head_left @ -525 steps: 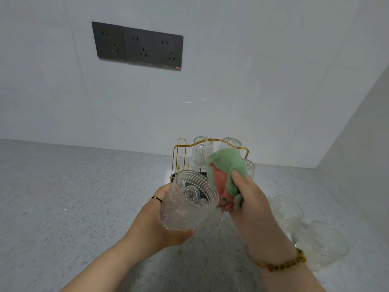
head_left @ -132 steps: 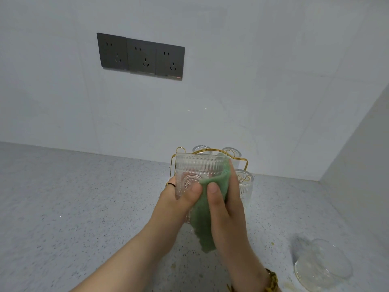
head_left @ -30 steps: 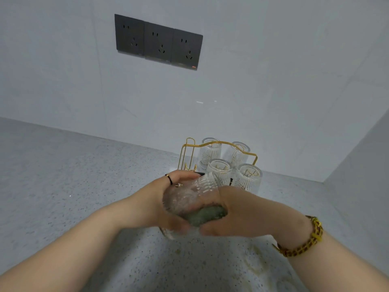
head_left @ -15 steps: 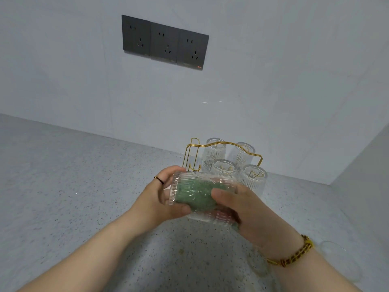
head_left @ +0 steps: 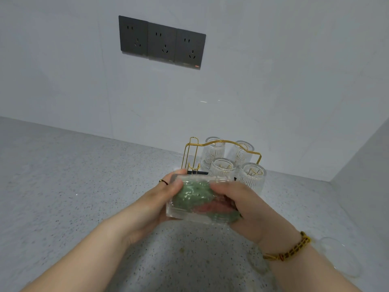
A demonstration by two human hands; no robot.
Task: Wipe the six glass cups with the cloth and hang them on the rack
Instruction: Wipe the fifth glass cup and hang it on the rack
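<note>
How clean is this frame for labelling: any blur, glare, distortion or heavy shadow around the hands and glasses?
Head view: sharp overall, with soft even light; a dim shadow falls on the countertop beneath the arms. Wide-angle bending tilts the wall sockets. The held cup shows the cloth through ribbed glass, and the cup at the lower right is faint.

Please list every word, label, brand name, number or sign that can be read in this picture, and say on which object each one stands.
No text can be read anywhere in this view.
Socket panel: a small red mark at its lower right corner, too small to read; no lettering shows.
Glass cup in the hands, cloth, rack: only pressed patterns and plain surfaces, no labels.
Bracelet: beads only, no writing.
</note>
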